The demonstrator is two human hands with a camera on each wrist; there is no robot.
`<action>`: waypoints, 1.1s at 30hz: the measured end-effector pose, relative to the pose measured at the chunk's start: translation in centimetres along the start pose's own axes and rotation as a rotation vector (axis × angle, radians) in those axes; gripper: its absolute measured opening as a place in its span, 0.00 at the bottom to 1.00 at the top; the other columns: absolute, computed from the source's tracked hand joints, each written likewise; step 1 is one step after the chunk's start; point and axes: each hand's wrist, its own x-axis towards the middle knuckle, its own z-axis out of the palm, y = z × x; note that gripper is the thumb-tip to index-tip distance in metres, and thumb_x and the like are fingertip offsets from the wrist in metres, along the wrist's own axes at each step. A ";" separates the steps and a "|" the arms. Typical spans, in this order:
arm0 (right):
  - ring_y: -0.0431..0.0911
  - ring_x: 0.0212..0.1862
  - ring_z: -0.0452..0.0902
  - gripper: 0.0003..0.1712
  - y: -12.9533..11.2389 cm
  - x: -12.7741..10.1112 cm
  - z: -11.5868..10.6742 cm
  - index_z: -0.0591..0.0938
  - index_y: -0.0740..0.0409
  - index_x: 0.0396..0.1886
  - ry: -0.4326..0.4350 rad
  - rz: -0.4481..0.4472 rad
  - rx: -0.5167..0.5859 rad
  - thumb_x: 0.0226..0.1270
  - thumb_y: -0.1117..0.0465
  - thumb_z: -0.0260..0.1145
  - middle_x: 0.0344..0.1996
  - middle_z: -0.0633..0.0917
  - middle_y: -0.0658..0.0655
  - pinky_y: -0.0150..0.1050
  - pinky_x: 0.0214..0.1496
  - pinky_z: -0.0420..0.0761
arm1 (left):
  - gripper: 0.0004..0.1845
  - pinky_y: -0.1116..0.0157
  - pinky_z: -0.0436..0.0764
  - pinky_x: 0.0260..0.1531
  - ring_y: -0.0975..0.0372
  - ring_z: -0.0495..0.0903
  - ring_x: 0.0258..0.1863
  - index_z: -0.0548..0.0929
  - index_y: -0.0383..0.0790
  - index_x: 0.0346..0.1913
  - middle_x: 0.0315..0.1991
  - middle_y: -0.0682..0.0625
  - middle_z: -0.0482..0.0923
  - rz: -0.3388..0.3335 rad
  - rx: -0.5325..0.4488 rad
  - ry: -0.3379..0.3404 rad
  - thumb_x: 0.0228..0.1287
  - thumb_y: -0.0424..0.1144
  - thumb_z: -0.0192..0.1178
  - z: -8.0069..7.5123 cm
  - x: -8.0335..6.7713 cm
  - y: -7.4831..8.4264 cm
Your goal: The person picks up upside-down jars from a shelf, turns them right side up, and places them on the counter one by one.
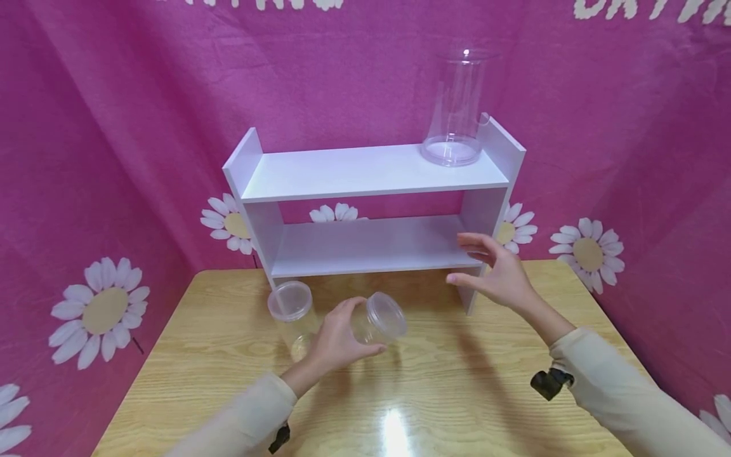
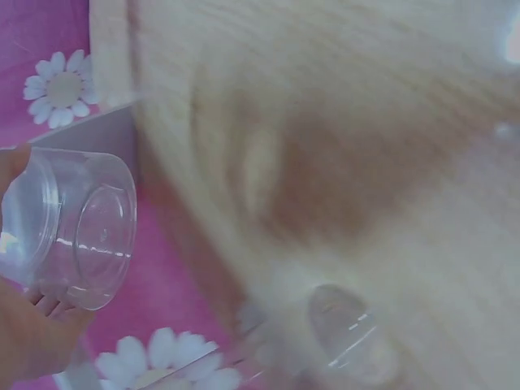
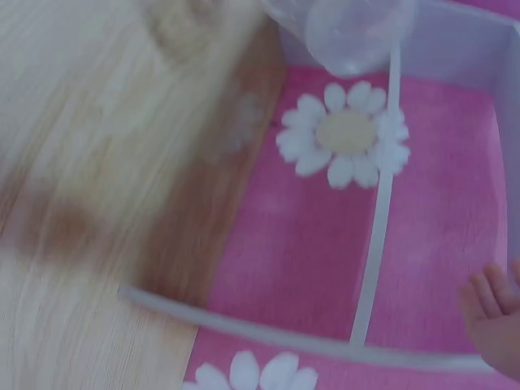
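Observation:
My left hand [image 1: 335, 337] grips a small clear plastic jar [image 1: 365, 325] with a translucent lid [image 1: 387, 315], tilted above the table. The left wrist view shows the bottom of that small jar [image 2: 104, 231] with fingers round it. Just left of the hand, a taller clear jar [image 1: 294, 320] with a lid stands on the table, partly hidden by the hand. My right hand [image 1: 502, 273] hovers in front of the shelf's right side, fingers spread and holding nothing. In the right wrist view, part of the right hand [image 3: 497, 317] shows at the right edge.
A white two-tier shelf [image 1: 371, 171] stands at the back of the wooden table [image 1: 228, 381]. On its top board, at the right, is a large clear container [image 1: 454, 120] with a small handle. A pink curtain [image 1: 354, 70] with daisies hangs behind and on both sides.

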 end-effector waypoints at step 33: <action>0.26 0.43 0.79 0.15 4.7 2.4 -4.0 0.80 0.50 0.45 0.273 0.069 0.348 0.63 0.72 0.63 0.37 0.83 0.35 0.14 0.47 0.77 | 0.48 0.50 0.78 0.57 0.49 0.76 0.57 0.69 0.34 0.61 0.57 0.40 0.76 -0.159 -0.199 -0.148 0.37 0.52 0.78 4.3 -1.1 -4.6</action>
